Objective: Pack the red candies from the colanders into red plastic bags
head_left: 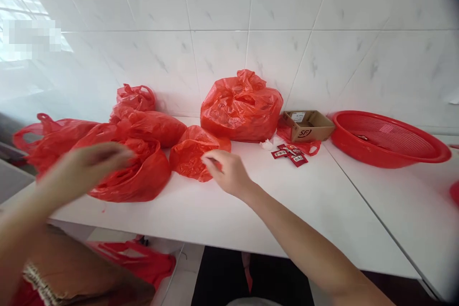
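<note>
Reaching across the white counter [322, 210], I have my right hand [227, 172] at the crumpled red bag [190, 155] near the middle of the counter, its fingers [211, 157] drawn narrow against the bag's near side, though I cannot tell whether they grip it. My left hand [86, 165] is a blur just beside the large red bag [138, 177] toward the front left edge, its fingers loosely curled; the smear hides whether it holds anything. More red bags [143, 126] crowd the left end, overlapping so their outlines are hard to separate. A full red bag [241, 107] leans on the tiled wall [222, 5]. Toward the back right, a cardboard box [307, 125] partly hides another red bag [287, 133], with sachets [289, 154] in front. A red basket [385, 138] sits beyond the counter's seam. Below the front edge, a brown sack [71, 267] is cut off by the frame.
</note>
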{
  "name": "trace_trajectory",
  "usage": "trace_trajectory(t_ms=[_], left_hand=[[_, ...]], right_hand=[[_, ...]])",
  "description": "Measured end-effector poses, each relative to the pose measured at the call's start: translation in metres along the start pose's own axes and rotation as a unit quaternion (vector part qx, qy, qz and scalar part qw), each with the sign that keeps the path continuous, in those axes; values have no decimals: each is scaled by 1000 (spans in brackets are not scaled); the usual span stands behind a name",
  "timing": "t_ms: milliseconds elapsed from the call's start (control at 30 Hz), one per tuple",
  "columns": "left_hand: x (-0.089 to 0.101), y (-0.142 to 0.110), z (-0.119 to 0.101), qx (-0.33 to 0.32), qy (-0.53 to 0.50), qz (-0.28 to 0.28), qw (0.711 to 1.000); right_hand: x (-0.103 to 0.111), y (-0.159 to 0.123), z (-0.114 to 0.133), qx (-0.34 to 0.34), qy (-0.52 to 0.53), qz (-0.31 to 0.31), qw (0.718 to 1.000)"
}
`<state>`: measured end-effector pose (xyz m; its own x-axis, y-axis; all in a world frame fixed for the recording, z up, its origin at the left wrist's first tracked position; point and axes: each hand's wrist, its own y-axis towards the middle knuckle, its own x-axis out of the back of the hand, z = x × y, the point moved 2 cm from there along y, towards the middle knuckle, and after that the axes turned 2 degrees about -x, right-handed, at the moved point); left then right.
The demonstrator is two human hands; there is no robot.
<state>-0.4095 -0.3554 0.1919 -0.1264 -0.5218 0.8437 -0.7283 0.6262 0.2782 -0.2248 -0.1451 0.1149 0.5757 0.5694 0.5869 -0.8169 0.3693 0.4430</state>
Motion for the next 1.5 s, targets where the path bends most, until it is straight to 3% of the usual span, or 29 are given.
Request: trace_trajectory(t_ms=[67, 100, 200, 233, 300, 367, 500, 567, 700, 800, 900, 1000, 1133, 1200, 1233, 1267, 1333, 1400, 1467, 1500], left_hand=[[-57, 13, -22, -68, 51, 115, 990], [-88, 18, -32, -106, 65, 152, 981], [-166, 30, -45, -112, 67, 166, 978], [-183, 33, -43, -107, 58, 175, 977], [-198, 40, -33, -108, 20, 190, 976], [-192, 48, -19, -114, -43, 209, 970], [-152, 64, 1, -99, -216, 251, 938], [-135, 68, 3, -73, -324, 237, 913], [-122, 64, -12, -23, -526, 133, 840], [-125, 56, -34, 20, -597, 115, 794], [-131, 39, -62, 68, -608, 172, 772], [-145, 15, -91, 96, -593, 266, 754], [-168, -16, -116, 74, -531, 445, 717], [-171, -24, -123, 47, -469, 483, 738], [-169, -26, -126, 29, -451, 454, 768], [-165, -27, -132, 2, -450, 387, 805], [-149, -31, -148, -93, -461, 207, 858], [-136, -41, -170, -222, -426, 78, 873], [-134, -47, -188, -319, -342, 58, 882], [-137, -46, -191, -327, -305, 72, 892]], right_hand=[[-25, 33, -12, -96, -168, 88, 977], [-34, 44, -22, -133, -200, 101, 966], [-43, 55, -61, -201, -231, 116, 945], [-40, 53, -73, -210, -229, 120, 943], [-29, 44, -96, -219, -214, 130, 943], [-12, 36, -114, -226, -195, 130, 945], [22, 29, -140, -263, -183, 94, 943], [29, 29, -143, -255, -165, 81, 949], [20, 29, -125, -180, -83, 99, 975], [14, 25, -96, -138, -16, 107, 985], [25, 19, -61, -67, 180, 29, 981], [49, 9, -41, -33, 379, -58, 923], [97, -23, -46, -62, 385, -235, 891], [125, -50, -51, -83, 328, -313, 887], [137, -64, -51, -95, 285, -321, 898], [146, -77, -49, -108, 238, -303, 916], [154, -101, -42, -137, 149, -197, 959], [151, -120, -32, -156, 98, -52, 982], [146, -134, -25, -173, 82, 53, 980], [145, -140, -24, -178, 78, 75, 978]])
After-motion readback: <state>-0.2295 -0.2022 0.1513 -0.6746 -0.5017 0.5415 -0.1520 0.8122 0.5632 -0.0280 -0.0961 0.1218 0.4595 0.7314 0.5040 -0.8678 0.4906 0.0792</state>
